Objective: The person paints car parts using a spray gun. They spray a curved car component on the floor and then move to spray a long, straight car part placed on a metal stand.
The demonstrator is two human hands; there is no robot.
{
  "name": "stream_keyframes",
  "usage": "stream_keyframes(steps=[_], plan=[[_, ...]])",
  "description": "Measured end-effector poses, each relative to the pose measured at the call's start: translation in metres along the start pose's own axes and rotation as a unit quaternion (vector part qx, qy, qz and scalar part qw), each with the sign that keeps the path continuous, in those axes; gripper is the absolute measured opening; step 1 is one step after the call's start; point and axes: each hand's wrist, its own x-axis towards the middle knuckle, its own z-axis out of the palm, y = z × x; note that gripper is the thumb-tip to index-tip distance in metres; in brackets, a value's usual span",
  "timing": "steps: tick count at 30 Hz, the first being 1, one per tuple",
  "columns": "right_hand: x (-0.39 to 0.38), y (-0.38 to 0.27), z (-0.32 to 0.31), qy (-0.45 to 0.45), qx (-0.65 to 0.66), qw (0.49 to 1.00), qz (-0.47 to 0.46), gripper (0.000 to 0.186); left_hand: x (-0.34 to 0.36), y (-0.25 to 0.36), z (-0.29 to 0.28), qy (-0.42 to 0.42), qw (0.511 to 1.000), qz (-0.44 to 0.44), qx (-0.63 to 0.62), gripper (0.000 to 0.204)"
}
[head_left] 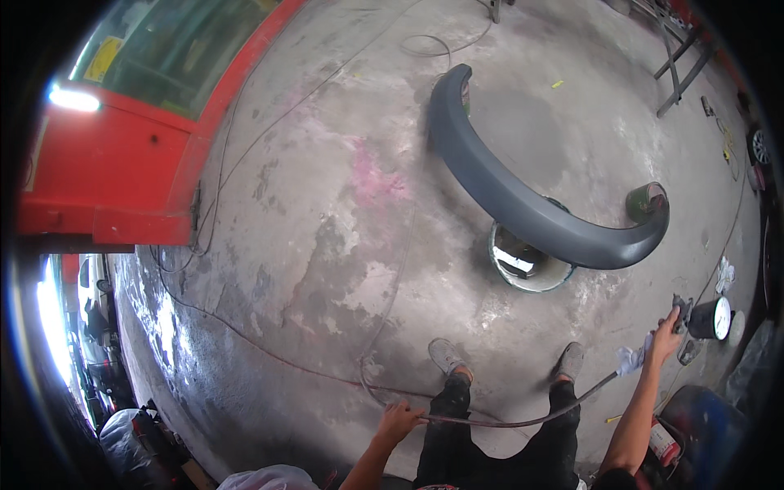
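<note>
My left hand (398,422) grips a dark hose (531,420) low in the middle. My right hand (665,333) is closed on a dark metal tool (683,309), with a round black gauge-like piece (710,320) with a white face beside it. A white cloth (632,356) hangs just below that hand. Ahead of my feet, a long curved dark-grey panel (523,200) rests over a large round pail (531,278), its right end by a green can (641,202). What supports its upper end is mostly hidden.
A red booth-like structure (122,167) with a window stands left. Hoses (216,317) cross the concrete floor (310,204). Metal stand legs (678,73) are at the upper right, a car wheel (759,147) at the right edge, dark containers (702,425) at the lower right.
</note>
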Motion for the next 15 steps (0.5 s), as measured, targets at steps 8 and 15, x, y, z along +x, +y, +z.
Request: stream_keyframes(steps=[8, 15], plan=[[-0.147, -0.077, 0.067, -0.148, 0.056, 0.987, -0.012, 0.049, -0.028, -0.078, -0.020, -0.084, 0.996, -0.007, 0.031, 0.035], [-0.248, -0.163, 0.192, -0.354, 0.132, 0.926, -0.021, 0.041, -0.038, -0.100, -0.064, -0.086, 0.990, -0.108, 0.037, 0.034]])
